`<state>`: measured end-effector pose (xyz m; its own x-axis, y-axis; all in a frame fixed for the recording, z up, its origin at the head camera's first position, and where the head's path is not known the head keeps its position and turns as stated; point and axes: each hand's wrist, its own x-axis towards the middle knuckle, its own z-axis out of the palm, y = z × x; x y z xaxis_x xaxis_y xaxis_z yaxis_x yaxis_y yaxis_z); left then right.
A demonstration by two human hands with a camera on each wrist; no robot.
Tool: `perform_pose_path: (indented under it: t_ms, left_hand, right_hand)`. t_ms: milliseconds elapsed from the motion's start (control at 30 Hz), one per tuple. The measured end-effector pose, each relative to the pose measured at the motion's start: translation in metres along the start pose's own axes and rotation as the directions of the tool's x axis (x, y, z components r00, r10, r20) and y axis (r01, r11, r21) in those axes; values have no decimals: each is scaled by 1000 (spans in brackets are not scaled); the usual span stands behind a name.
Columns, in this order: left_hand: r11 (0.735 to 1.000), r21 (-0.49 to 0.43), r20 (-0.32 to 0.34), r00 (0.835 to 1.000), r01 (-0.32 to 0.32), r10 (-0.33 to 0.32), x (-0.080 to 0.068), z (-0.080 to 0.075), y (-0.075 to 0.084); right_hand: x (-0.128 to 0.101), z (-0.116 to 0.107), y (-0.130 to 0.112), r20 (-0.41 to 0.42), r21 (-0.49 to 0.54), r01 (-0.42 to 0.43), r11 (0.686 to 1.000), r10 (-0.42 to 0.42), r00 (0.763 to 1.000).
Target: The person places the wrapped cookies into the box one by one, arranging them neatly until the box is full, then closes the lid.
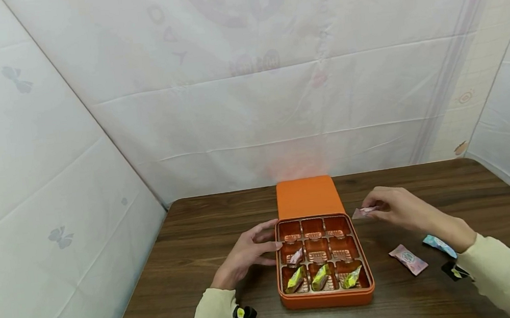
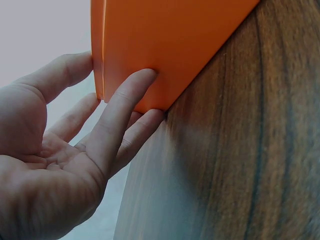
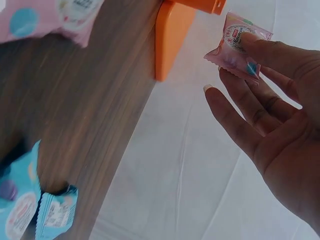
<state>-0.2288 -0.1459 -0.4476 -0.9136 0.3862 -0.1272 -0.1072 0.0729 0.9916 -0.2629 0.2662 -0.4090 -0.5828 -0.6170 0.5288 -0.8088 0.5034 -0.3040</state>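
An orange box (image 1: 327, 300) with a divided insert stands in the middle of the table. My left hand (image 1: 245, 252) rests its outstretched fingers against the box's left side, thumb at the rim. Between thumb and fingers, my right hand (image 1: 398, 209) pinches a pink-wrapped candy (image 3: 240, 50), raised just right of the box's back corner. Three yellow-green wrapped candies (image 1: 320, 278) fill the front row, one per compartment. Another pink-wrapped candy (image 1: 296, 257) sits in the middle row's left compartment. The other compartments hold nothing.
Behind the box lies its orange lid (image 1: 309, 195). On the table at right are a pink candy packet (image 1: 408, 260) and blue candy packets (image 1: 439, 246), partly under the right forearm. White sheeting (image 1: 251, 118) walls the back and sides of the wooden table (image 1: 193, 288).
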Motion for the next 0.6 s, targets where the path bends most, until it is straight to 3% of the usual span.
perform_pose_path:
  t_ms: [167, 600]
  left_hand:
    - [1000, -6, 1, 1000, 2, -2, 0, 0, 0]
    - [1000, -3, -1, 1000, -3, 3, 0, 1, 0]
  right_hand:
    - [6, 5, -3, -5, 17, 24, 1000, -24, 1000]
    - [19, 12, -15, 32, 54, -24, 998, 22, 999]
